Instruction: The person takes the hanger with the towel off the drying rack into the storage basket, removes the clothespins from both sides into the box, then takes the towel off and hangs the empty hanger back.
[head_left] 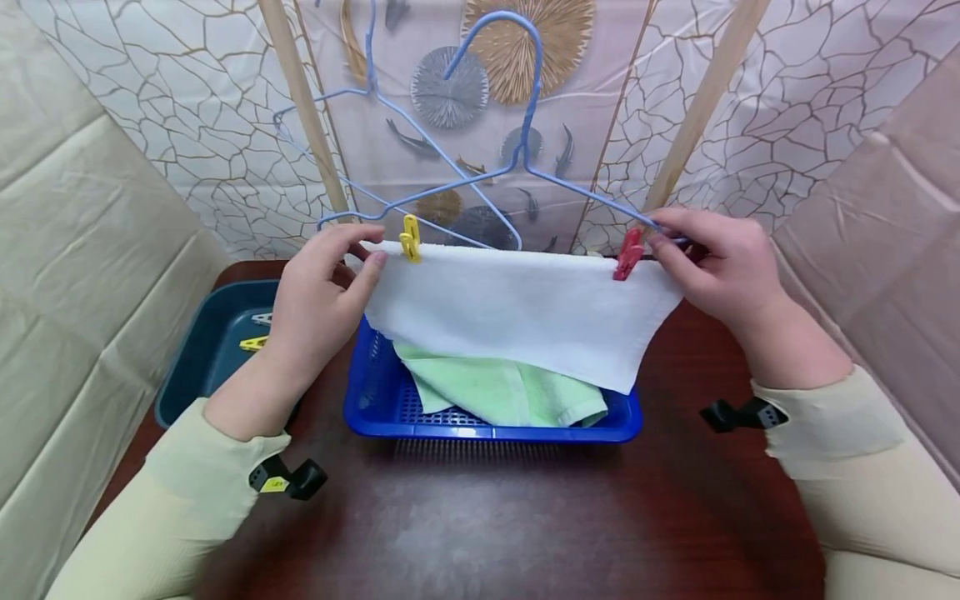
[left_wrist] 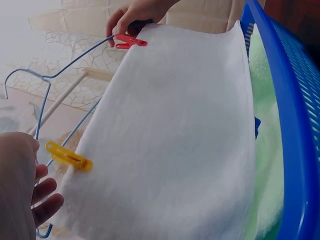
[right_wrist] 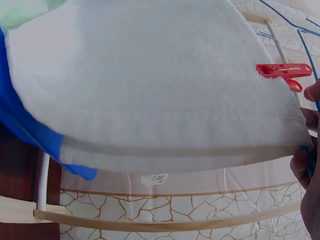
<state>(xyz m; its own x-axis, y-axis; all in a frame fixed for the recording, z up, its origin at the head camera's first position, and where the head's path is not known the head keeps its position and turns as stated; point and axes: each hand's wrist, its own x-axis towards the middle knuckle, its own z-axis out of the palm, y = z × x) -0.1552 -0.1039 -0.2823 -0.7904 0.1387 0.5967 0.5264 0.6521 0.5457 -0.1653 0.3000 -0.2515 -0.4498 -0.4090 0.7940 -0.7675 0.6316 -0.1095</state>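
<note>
Nearest is the dark red-brown table [head_left: 480, 517], a black wrist camera [head_left: 288, 479] on the left sleeve projecting over it. Beyond stands the blue basket [head_left: 487, 432], holding a crumpled pale green cloth [head_left: 510, 392]. At left, the teal tray [head_left: 213, 333] contains a loose yellow clip [head_left: 254, 343] and a pale clip [head_left: 262, 318]; the left forearm and hand obstruct part of it.

The left hand [head_left: 322, 279] is at the white cloth's upper left corner, fingers loosely extended, thumb apart. The right hand [head_left: 723, 258] grips the end of the blue hanger [head_left: 528, 117] at the opposite corner.

The white cloth [head_left: 517, 304] hangs from the hanger above the basket, blocking sight of its rear. It is plain, with a fairly straight top edge and slanting lower edge; two layers show in the right wrist view. A yellow clothespin [head_left: 410, 239] and a red clothespin [head_left: 628, 254] bite its top edge.

Behind, a second blue hanger [head_left: 442, 154] crosses the view of the first, between wooden poles [head_left: 303, 100], before a patterned sheet [head_left: 187, 108].
</note>
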